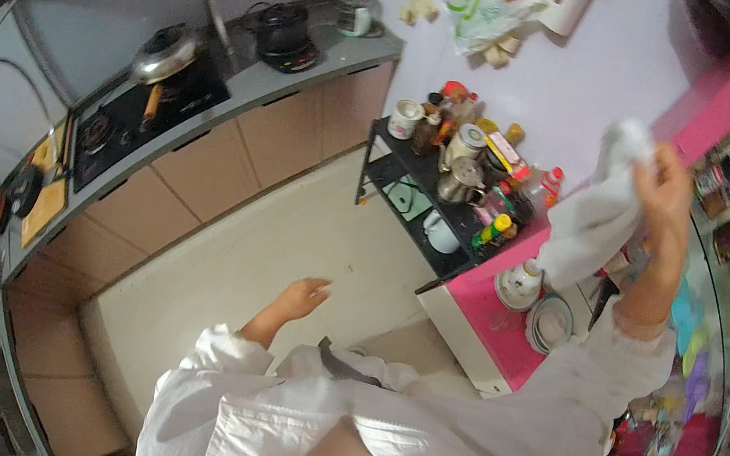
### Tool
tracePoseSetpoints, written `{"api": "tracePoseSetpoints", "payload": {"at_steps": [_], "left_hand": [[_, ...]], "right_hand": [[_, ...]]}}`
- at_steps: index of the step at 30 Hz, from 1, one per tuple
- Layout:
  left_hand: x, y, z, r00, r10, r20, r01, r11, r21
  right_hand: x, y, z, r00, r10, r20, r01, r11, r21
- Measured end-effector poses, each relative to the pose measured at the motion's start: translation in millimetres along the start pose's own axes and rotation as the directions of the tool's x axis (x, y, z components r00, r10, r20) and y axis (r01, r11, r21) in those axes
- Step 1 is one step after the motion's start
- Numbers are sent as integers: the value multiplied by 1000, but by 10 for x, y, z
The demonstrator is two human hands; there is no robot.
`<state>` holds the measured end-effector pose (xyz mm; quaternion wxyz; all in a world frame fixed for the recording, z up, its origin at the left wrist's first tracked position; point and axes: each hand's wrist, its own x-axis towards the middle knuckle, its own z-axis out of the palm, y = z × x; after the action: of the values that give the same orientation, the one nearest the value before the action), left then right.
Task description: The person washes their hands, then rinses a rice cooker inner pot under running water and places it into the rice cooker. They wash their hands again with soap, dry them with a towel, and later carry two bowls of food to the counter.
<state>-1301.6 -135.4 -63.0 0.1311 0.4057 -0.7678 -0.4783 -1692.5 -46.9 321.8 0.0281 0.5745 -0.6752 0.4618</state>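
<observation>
My right hand (666, 186) is raised at the right and grips a white cloth (587, 224) by its upper end. The cloth hangs down in front of the pink-edged cabinet and looks slightly blurred. Below it, a floral white ceramic vessel (523, 280) and a stack of bowls (549, 323) stand on the pink shelf (479, 318). My left hand (302, 298) hangs low over the pale floor, fingers loosely bent, with nothing visible in it.
A black rack (415, 182) holds bottles, jars and a metal kettle (462, 180). Along the left runs a counter with a lidded pan (166, 57) on the stove, a black pot (282, 29) and a glass kettle (354, 13). A plastic bag (481, 14) hangs on the wall.
</observation>
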Motion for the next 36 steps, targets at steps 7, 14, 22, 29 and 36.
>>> {"api": "tracePoseSetpoints", "payload": {"at_steps": [7,14,22,29,36], "left_hand": [[178,1578,-24,769,470,-433,-593,777,-209],[-282,929,-528,955,254,-152,-290,903,-317],[-696,309,-347,969,94,231,103,692,-714],[-927,375,-508,968,109,227,28,850,-526],[-1083,563,-305,990,-102,-100,-53,387,-921]], "right_hand": [[-964,-268,1343,716,-84,693,-123,962,244],[-1339,-12,2140,403,-157,902,-82,975,206],[-1717,-589,3398,800,-331,500,110,901,419],[-1995,-938,4114,913,-146,381,44,964,263],[-2023,-1371,4218,977,-167,129,181,978,-108]]}}
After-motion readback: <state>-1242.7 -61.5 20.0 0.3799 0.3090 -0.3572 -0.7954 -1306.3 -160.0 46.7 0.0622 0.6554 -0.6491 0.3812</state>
